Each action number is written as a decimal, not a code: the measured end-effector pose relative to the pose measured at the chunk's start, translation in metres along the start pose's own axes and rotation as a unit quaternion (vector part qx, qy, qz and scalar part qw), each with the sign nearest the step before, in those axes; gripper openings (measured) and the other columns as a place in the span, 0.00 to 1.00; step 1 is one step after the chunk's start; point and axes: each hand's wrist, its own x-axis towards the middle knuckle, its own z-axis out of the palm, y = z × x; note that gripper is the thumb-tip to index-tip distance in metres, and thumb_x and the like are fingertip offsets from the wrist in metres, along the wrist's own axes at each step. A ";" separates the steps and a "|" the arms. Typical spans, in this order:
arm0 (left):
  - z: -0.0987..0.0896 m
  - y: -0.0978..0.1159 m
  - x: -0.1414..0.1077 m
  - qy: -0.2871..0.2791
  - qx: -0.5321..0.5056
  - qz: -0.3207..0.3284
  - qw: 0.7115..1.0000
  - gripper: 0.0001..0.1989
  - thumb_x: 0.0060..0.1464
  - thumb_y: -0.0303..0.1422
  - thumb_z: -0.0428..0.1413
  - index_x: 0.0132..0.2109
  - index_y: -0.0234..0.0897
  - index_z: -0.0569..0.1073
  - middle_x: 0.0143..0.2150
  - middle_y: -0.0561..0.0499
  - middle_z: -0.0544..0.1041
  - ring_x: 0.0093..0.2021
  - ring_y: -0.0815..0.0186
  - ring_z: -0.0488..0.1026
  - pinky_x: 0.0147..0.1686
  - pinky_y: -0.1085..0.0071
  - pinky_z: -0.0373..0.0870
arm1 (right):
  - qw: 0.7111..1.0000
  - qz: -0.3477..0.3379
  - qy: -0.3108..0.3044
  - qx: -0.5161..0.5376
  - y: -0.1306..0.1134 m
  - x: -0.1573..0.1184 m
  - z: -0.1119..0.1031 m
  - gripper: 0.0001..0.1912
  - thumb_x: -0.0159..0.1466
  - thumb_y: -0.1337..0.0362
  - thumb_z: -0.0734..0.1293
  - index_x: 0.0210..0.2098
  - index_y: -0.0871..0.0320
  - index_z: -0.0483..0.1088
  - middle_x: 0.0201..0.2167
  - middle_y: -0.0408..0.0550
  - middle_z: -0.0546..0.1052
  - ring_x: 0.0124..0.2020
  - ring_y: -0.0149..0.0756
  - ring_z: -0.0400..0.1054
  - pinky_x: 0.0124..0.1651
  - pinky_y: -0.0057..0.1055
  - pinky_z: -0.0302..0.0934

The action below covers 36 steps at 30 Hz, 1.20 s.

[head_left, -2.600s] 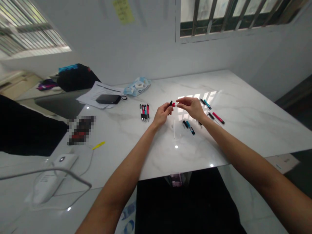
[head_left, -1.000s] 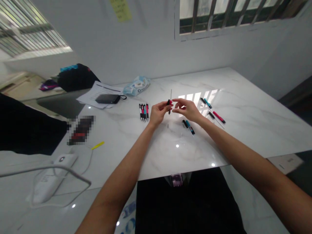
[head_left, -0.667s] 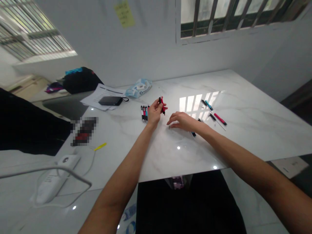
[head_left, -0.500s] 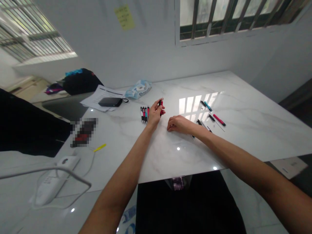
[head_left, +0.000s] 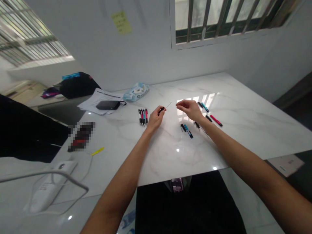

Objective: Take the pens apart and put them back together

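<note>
My left hand (head_left: 156,117) is closed around a black pen part (head_left: 161,110); a thin refill (head_left: 168,105) sticks out of it toward the upper right. Just right of the refill's tip, apart from it, my right hand (head_left: 191,110) has its fingers pinched together. Whatever they hold, if anything, is too small to make out. Several assembled pens (head_left: 143,117) lie side by side left of my left hand. Below my right hand are a blue pen barrel (head_left: 188,131) and a short black pen part (head_left: 183,127). More parts lie partly behind my right forearm, including a red barrel (head_left: 216,120).
A white marbled table (head_left: 165,159) carries everything. At its back left are a blue-white soft packet (head_left: 136,92), papers (head_left: 89,101) and a black power bank (head_left: 108,105). A power strip (head_left: 53,185) with a grey cable and a yellow strip (head_left: 97,151) lie at left.
My right hand has moved up and away from the near tabletop, uncovering the blue barrel. In my left hand the pen part has tilted, and a thin refill now shows pointing right.
</note>
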 end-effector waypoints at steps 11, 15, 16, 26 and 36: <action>0.007 0.005 -0.005 -0.050 -0.012 0.036 0.998 0.11 0.67 0.41 0.56 0.45 0.39 0.77 0.41 0.50 0.79 0.40 0.64 0.72 0.45 0.68 0.66 | 0.981 0.068 0.059 0.169 -0.012 0.002 0.000 0.23 0.50 0.53 0.85 0.39 0.54 0.78 0.35 0.44 0.84 0.38 0.38 0.81 0.47 0.39 0.77; 0.008 0.004 -0.005 -0.058 -0.010 0.044 0.997 0.12 0.67 0.43 0.57 0.45 0.39 0.77 0.40 0.50 0.78 0.39 0.64 0.72 0.45 0.68 0.66 | 0.982 0.065 0.046 0.169 -0.011 0.002 0.000 0.23 0.49 0.53 0.85 0.38 0.55 0.78 0.36 0.45 0.85 0.39 0.38 0.81 0.47 0.38 0.77; 0.008 0.004 -0.006 -0.061 -0.009 0.048 0.997 0.12 0.68 0.43 0.57 0.45 0.39 0.77 0.40 0.51 0.78 0.39 0.64 0.71 0.45 0.68 0.66 | 0.983 0.063 0.041 0.168 -0.010 0.002 0.001 0.24 0.49 0.53 0.85 0.38 0.55 0.79 0.36 0.46 0.85 0.39 0.38 0.81 0.46 0.38 0.77; 0.013 0.005 -0.006 -0.100 -0.106 0.004 0.989 0.17 0.66 0.47 0.58 0.48 0.37 0.77 0.33 0.54 0.70 0.32 0.67 0.62 0.32 0.71 0.58 | 0.985 0.062 0.046 0.156 -0.011 0.001 0.002 0.25 0.50 0.47 0.85 0.39 0.54 0.79 0.36 0.45 0.84 0.39 0.37 0.78 0.44 0.36 0.75; 0.012 0.006 -0.005 -0.102 -0.116 0.012 0.988 0.17 0.64 0.47 0.59 0.47 0.37 0.76 0.34 0.53 0.71 0.33 0.68 0.62 0.34 0.70 0.58 | 0.994 0.019 0.045 0.096 -0.014 0.004 -0.009 0.19 0.55 0.51 0.81 0.41 0.54 0.80 0.37 0.45 0.84 0.41 0.39 0.79 0.53 0.42 0.74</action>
